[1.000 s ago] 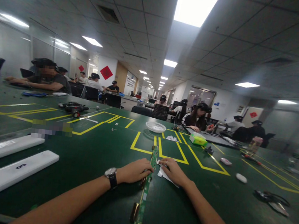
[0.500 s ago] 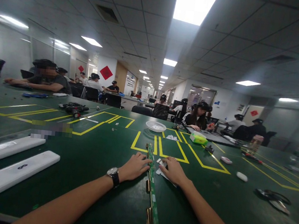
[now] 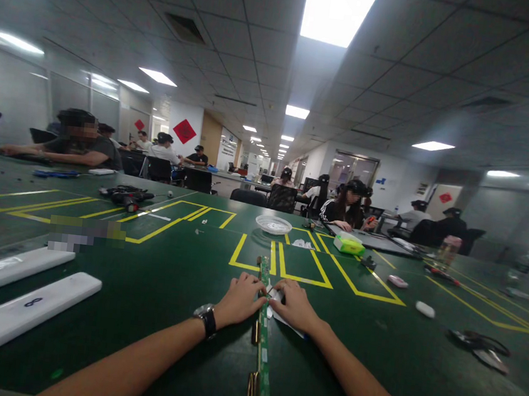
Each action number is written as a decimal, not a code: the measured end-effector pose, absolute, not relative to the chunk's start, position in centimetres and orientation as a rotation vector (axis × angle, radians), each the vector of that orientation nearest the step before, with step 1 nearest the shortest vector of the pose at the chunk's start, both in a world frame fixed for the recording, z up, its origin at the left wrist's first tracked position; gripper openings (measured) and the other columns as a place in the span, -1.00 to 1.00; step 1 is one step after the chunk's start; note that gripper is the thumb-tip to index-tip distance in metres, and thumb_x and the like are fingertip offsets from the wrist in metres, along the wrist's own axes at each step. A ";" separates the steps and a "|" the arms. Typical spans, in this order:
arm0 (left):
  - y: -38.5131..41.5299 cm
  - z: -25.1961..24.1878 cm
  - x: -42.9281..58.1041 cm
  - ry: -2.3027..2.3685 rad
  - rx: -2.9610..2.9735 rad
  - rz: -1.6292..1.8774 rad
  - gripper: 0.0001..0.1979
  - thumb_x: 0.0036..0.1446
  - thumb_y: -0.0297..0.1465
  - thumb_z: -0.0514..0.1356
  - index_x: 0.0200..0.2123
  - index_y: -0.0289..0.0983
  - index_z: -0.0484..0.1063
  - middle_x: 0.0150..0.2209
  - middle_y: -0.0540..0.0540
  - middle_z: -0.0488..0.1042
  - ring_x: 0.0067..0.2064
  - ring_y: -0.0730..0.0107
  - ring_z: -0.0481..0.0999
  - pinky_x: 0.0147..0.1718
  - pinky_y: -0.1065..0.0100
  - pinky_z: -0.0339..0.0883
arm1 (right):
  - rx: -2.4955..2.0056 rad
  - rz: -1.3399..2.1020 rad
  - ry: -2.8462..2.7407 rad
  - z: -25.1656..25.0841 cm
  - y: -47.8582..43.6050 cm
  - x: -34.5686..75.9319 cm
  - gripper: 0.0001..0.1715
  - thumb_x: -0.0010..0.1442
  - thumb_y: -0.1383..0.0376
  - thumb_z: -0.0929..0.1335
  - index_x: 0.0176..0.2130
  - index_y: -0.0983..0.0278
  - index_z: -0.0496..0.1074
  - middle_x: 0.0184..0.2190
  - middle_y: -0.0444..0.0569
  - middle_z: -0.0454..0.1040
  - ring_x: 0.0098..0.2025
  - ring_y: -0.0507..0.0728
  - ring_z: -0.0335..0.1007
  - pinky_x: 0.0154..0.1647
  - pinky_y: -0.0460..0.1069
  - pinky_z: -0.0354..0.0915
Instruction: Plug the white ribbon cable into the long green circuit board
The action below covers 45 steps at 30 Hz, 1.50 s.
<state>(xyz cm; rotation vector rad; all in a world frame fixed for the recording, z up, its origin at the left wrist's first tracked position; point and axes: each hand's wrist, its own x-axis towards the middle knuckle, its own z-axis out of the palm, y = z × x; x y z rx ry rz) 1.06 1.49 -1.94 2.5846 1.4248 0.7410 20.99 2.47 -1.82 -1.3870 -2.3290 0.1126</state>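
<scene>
A long, narrow green circuit board (image 3: 266, 365) with copper-coloured tabs along its left side lies lengthwise in front of me. My left hand (image 3: 240, 299) is at the left edge of its upper half, thumb and fingers closed on the board. On the other side, my right hand (image 3: 297, 308) has its fingers bent and its thumb close against the board. A white sheet of paper (image 3: 286, 324) shows under and between the right fingers, overlapping the board's edge. Most of this sheet is hidden by the hand.
Beyond the board stands a white basket (image 3: 273, 225). Two long white devices (image 3: 25, 318) lie at left. A green tissue pack (image 3: 349, 243), a white oval object (image 3: 425, 309) and a dark cable bundle (image 3: 478, 346) are at right. Yellow tape marks the green table; co-workers sit beyond.
My right hand has moved left to the board, bringing the white sheet with it. Left fingers have drawn in slightly at the board's edge. The view has shifted a little.
</scene>
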 end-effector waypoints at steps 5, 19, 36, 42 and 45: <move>1.5 -1.7 0.9 1.519 2.554 0.748 -0.74 0.19 -0.20 0.06 -0.25 -0.23 0.43 -0.18 -0.15 0.40 -0.06 0.13 0.27 -0.12 0.18 0.20 | -1.334 0.171 -2.327 -1.7 1.9 20.2 -0.71 0.10 0.16 0.36 -0.18 0.24 0.35 -0.13 -0.01 0.37 -0.03 0.18 0.21 -0.06 0.03 0.07; 1.8 -2.0 0.4 1.546 2.601 0.697 -0.78 0.15 -0.31 0.08 -0.17 -0.19 0.45 -0.09 -0.17 0.39 -0.02 0.10 0.26 -0.10 0.16 0.21 | -1.453 0.207 -2.104 -1.9 3.0 21.3 -0.76 0.04 0.37 0.30 -0.21 0.27 0.31 -0.28 -0.01 0.42 -0.21 0.12 0.31 -0.19 -0.05 0.14; 4.1 -2.0 -1.0 1.259 2.018 0.951 -0.43 -0.07 -0.57 0.15 0.08 -0.27 0.25 -0.33 0.00 0.36 -0.33 0.43 0.37 -0.34 0.43 0.23 | -1.396 0.289 -2.084 -1.6 2.5 20.8 -0.75 0.07 0.32 0.32 -0.18 0.25 0.34 -0.39 -0.08 0.42 -0.38 0.07 0.29 -0.36 -0.09 0.09; 3.3 -0.8 -0.6 0.975 1.376 0.954 -0.54 0.06 -0.48 0.10 0.08 -0.33 0.24 -0.44 0.02 0.37 -0.55 0.56 0.34 -0.58 0.51 0.20 | -1.359 0.484 -1.923 -1.3 2.9 20.9 -0.81 0.05 0.24 0.33 -0.28 0.27 0.35 -0.47 -0.15 0.37 -0.43 0.04 0.26 -0.41 -0.09 0.12; 2.8 -0.2 0.0 0.950 1.243 0.977 -0.58 0.08 -0.46 0.09 0.05 -0.26 0.26 -0.50 0.06 0.35 -0.62 0.60 0.30 -0.66 0.55 0.16 | -1.309 0.735 -1.827 -1.1 3.1 20.8 -0.78 0.05 0.17 0.34 -0.38 0.29 0.33 -0.52 -0.18 0.34 -0.47 0.01 0.25 -0.46 -0.10 0.14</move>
